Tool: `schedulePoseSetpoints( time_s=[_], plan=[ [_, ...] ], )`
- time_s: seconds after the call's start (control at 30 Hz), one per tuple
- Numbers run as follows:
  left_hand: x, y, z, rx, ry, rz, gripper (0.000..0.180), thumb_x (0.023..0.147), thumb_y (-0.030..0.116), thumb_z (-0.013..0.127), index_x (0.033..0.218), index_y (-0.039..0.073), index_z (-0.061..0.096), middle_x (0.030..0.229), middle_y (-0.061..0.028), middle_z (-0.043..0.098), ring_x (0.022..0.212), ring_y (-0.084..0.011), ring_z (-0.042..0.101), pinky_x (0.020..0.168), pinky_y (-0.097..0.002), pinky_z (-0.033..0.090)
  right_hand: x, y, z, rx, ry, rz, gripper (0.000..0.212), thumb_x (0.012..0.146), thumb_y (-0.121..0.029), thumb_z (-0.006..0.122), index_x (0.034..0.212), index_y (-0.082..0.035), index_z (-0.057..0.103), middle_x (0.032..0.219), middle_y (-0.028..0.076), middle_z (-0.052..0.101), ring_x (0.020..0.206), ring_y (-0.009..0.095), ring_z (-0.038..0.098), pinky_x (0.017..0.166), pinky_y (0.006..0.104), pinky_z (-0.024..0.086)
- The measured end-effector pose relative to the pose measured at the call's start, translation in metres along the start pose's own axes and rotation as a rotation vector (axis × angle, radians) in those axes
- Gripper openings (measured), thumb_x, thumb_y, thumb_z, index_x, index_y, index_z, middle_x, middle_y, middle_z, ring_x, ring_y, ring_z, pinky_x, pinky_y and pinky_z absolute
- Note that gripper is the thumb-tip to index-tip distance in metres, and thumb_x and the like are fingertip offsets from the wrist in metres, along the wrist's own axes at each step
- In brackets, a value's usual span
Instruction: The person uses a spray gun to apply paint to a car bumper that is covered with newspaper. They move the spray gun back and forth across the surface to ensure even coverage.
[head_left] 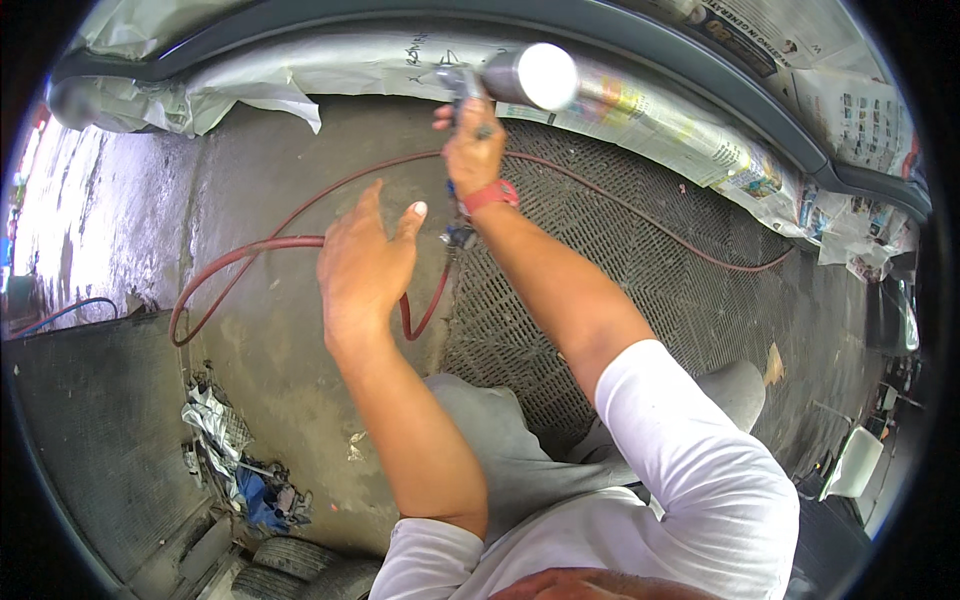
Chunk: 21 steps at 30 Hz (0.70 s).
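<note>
My right hand (476,150) is wrapped round a paint spray gun (460,82), held up close to a long dark grey curved panel (330,22). A cup with a white round top (546,77) sits on the gun. From the fitting (460,237) below my right wrist, a red air hose (250,247) loops down and away to the left. My left hand (368,262) hovers over this hose with its fingers stretched and thumb raised. Part of the hose is hidden behind that hand; nothing shows in its grasp.
Newspaper and white masking paper (370,68) line the panel's edges. Underfoot lie bare concrete (270,390) and a dark grated mat (620,240), both crossed by hose. Crumpled scraps (225,425), tyres (290,560) and a dark board (100,400) are at lower left.
</note>
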<state>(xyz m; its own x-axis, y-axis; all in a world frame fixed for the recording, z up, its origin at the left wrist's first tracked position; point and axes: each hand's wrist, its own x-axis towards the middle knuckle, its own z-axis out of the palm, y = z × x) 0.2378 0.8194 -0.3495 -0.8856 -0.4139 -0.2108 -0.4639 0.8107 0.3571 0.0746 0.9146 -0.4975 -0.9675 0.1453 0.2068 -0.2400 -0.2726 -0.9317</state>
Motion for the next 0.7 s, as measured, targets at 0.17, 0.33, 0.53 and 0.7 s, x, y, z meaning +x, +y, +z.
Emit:
schedulePoseSetpoints(
  time_s=[0.17,0.33,0.53,0.7],
  plan=[
    [-0.005,0.012,-0.016,-0.066,-0.093,-0.063,0.070,0.102,0.051,0.067,0.157,0.009,0.054,0.123,-0.0202,0.069,0.122,-0.0369,0.063,0.107,-0.0496,0.048,0.017,-0.007,0.026,-0.037,-0.141,0.016,0.055,0.116,-0.051,0.044,0.141,-0.006,0.065,0.094,0.009,0.075,0.072,0.011,0.069,0.049,0.0235,0.049],
    [0.002,0.008,-0.002,-0.060,-0.058,0.016,0.073,0.101,0.056,0.068,0.156,0.011,0.056,0.099,-0.0172,0.072,0.099,-0.0354,0.070,0.093,-0.0479,0.052,0.029,-0.011,-0.048,-0.171,0.030,-0.051,0.059,0.116,-0.053,0.041,0.140,-0.005,0.063,0.094,0.010,0.076,0.068,0.013,0.069,0.048,0.0269,0.051],
    [0.011,0.017,0.013,-0.086,-0.118,0.127,0.072,0.103,0.053,0.066,0.160,0.011,0.051,0.112,-0.0213,0.074,0.106,-0.0374,0.070,0.098,-0.0484,0.051,0.029,-0.048,-0.185,-0.146,0.400,-0.081,0.060,0.116,-0.056,0.037,0.129,-0.002,0.060,0.096,0.012,0.073,0.076,0.019,0.073,0.048,0.0285,0.053],
    [0.014,0.069,0.023,-0.068,-0.282,0.145,0.071,0.103,0.049,0.068,0.161,0.012,0.050,0.107,-0.0190,0.072,0.102,-0.0343,0.069,0.096,-0.0476,0.051,0.034,-0.100,-0.324,-0.224,0.644,-0.136,0.054,0.117,-0.051,0.037,0.123,-0.002,0.059,0.095,0.012,0.072,0.075,0.018,0.072,0.045,0.0277,0.053]
  ],
)
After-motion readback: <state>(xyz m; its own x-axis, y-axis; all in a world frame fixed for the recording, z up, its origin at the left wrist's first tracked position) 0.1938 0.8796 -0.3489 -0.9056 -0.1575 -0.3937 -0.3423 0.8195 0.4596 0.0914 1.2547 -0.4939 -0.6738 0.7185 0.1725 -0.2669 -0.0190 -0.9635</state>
